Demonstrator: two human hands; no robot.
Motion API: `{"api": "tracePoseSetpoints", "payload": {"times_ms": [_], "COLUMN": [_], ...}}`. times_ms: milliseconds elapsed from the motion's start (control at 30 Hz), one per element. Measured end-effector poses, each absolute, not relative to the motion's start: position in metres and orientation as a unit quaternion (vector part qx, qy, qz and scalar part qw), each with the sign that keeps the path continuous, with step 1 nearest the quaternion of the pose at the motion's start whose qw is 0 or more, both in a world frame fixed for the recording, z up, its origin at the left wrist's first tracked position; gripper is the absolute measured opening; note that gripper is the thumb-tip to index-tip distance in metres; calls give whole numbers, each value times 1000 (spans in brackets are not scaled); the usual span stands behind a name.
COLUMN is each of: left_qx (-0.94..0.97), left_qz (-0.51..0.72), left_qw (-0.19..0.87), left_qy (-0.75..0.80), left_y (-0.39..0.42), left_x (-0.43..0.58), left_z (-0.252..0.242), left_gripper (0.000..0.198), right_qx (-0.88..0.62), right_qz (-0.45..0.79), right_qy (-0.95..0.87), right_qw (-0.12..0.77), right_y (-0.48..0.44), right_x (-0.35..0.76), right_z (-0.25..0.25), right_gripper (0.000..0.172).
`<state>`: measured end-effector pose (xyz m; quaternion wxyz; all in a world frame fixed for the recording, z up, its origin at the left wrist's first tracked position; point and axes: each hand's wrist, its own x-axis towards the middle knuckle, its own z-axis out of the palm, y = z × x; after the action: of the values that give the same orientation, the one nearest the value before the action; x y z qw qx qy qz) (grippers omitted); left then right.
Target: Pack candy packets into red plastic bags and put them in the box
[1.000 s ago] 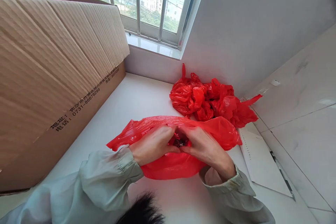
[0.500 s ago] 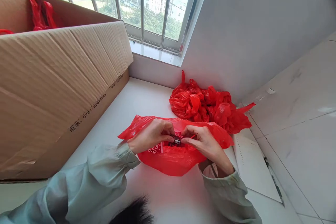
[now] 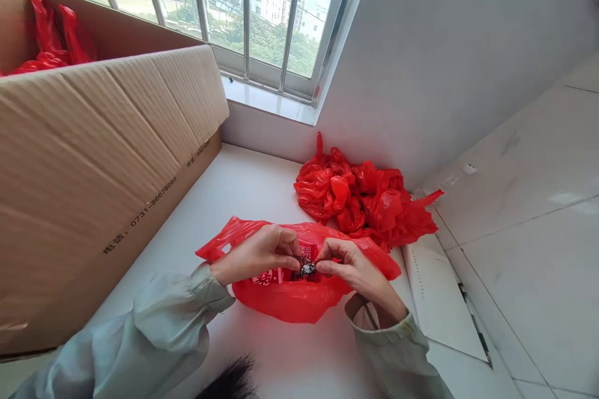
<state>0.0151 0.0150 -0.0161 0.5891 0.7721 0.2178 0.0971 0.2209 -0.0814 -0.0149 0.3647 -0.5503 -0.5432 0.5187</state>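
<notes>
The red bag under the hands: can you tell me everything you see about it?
The red bag is thin, shiny, crinkly plastic. It lies slack on the white counter, and a handle loop sticks out at its left end. White lettering shows near its middle. The left hand and right hand rest on top of it and pinch a small dark shiny piece over its opening. A pile of crumpled red bags sits just behind it.

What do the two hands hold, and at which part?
Both hands pinch a small dark shiny item, the left hand at its left end, the right hand at its right end, above the red bag.
</notes>
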Motion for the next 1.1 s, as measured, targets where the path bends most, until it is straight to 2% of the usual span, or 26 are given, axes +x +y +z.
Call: {"api": "tracePoseSetpoints", "payload": {"times_ms": [133,367,500,733,833,967,1100], "left_qx": [821,857,849,817,798,771,756], "left_qz": [44,-13,4,72,83,98,100], "left_qw": [521,470,479,508,535,569,589], "left_qy": [229,208,221,264,265,271,268], "left_y": [14,-5,-2,2,-2,-6,-6], "left_x": [14,24,23,24,26,28,28], "left_z": [-21,-33,-25,-19,-15,-10,-9], "left_gripper": [13,8,3,26,24,21,24], "right_qx": [-571,-601,-586,-559,-550,-556,-546], "right_qz": [478,404,441,506,535,543,546], "right_qy": [-578,-644,-615,-522,-501,-505,-507], "right_qw": [332,246,291,398,401,376,384], "right_y": [-83,-87,-88,-86,-88,-91,-92], "right_x": [208,199,210,219,217,216,213], "right_z": [-24,-23,-17,-22,-19,-12,-14], "right_gripper": [11,19,15,11,11,27,20]}}
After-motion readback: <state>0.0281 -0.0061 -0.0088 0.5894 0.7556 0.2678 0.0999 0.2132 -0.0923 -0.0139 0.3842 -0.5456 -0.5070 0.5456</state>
